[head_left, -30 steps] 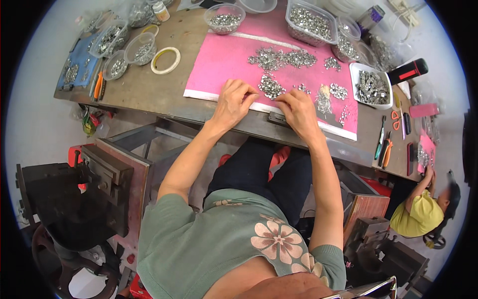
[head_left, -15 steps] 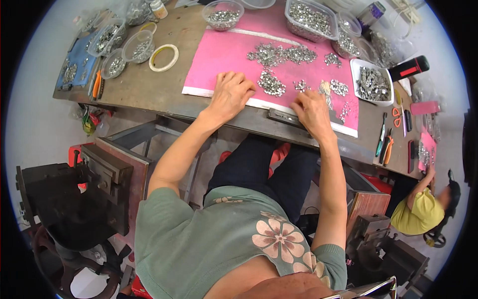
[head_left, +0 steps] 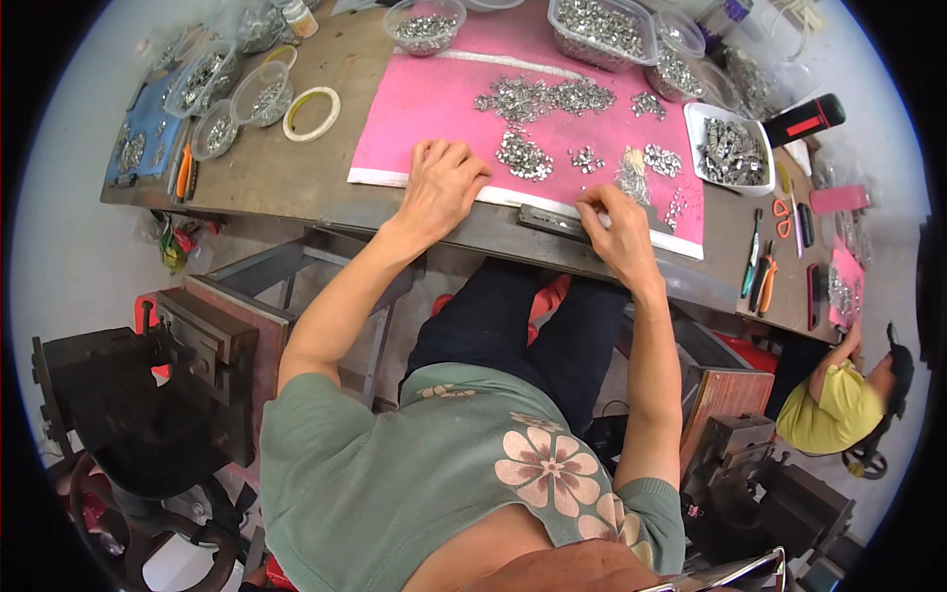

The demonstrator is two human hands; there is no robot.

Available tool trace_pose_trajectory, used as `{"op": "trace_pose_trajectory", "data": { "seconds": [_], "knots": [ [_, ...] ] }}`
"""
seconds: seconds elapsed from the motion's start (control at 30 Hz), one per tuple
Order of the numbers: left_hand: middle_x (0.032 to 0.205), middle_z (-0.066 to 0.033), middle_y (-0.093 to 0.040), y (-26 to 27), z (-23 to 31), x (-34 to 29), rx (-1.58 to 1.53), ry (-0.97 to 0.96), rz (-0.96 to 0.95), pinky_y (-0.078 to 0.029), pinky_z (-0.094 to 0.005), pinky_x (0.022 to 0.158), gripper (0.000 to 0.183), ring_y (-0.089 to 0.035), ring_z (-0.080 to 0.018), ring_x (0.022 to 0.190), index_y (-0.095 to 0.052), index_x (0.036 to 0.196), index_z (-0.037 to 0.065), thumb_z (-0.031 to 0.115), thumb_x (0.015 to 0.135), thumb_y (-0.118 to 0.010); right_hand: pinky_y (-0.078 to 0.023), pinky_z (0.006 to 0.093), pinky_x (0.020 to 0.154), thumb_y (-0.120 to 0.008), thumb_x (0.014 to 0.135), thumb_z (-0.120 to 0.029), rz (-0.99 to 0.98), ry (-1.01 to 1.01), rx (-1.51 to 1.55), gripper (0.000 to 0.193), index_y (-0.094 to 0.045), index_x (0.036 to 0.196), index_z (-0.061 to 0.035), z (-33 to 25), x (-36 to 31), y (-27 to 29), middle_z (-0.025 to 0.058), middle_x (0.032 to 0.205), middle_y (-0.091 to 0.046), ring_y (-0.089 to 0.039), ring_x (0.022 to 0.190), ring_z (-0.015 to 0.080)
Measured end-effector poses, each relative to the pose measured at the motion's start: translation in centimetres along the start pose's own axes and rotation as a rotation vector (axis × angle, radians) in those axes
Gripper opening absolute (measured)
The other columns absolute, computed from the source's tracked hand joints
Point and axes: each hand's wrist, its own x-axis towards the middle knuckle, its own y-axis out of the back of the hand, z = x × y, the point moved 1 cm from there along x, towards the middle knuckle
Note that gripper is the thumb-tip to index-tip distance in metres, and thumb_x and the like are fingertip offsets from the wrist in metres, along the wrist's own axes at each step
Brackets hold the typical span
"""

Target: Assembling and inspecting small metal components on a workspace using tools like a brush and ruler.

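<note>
Small metal parts (head_left: 523, 158) lie in loose heaps on the pink mat (head_left: 424, 109), the nearest heap just beyond the fingertips of the left hand (head_left: 444, 187). That hand rests palm down on the mat's near edge, fingers slightly curled, holding nothing. The right hand (head_left: 617, 232) sits at the same edge with thumb and fingers pinched together above a flat metal strip (head_left: 552, 222); it seems to have a small piece in the pinch, though that piece is too small to make out.

To do this step well, I would keep the left hand flat to steady the mat, pick one part at a time, and set each squarely on the strip.

Further out stand a white tray (head_left: 730, 153) of parts at the right, clear tubs (head_left: 602, 25) at the back, round bowls (head_left: 261, 99) and a tape ring (head_left: 311, 111) to the left.
</note>
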Motion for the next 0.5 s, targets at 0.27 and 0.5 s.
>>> {"op": "trace_pose_trajectory", "data": {
  "seconds": [0.27, 0.5],
  "knots": [
    [0.089, -0.0103, -0.062, -0.8, 2.4, 0.4, -0.276, 0.062, 0.009, -0.041, -0.042, 0.083, 0.007, -0.057, -0.0307, 0.089, -0.062, 0.093, 0.004, 0.008, 0.089, -0.067, -0.045, 0.0399, 0.078, -0.069, 0.085, 0.001, 0.192, 0.063, 0.038, 0.011, -0.06, 0.091, -0.0014, -0.7, -2.6, -1.3, 0.0112, 0.089, -0.064, -0.06, 0.084, 0.0312],
    [0.088, -0.0121, -0.062, -2.9, 7.6, -0.1, -0.6, 0.168, 0.051, -0.046, -0.0403, 0.078, 0.006, -0.059, -0.0312, 0.087, -0.061, 0.097, 0.001, 0.004, 0.092, -0.063, -0.046, 0.0405, 0.079, -0.071, 0.084, 0.001, 0.25, 0.078, 0.0, 0.012, -0.062, 0.091, -0.0016, -0.8, -3.1, -1.8, 0.011, 0.089, -0.064, -0.06, 0.084, 0.0311]
  ]
}}
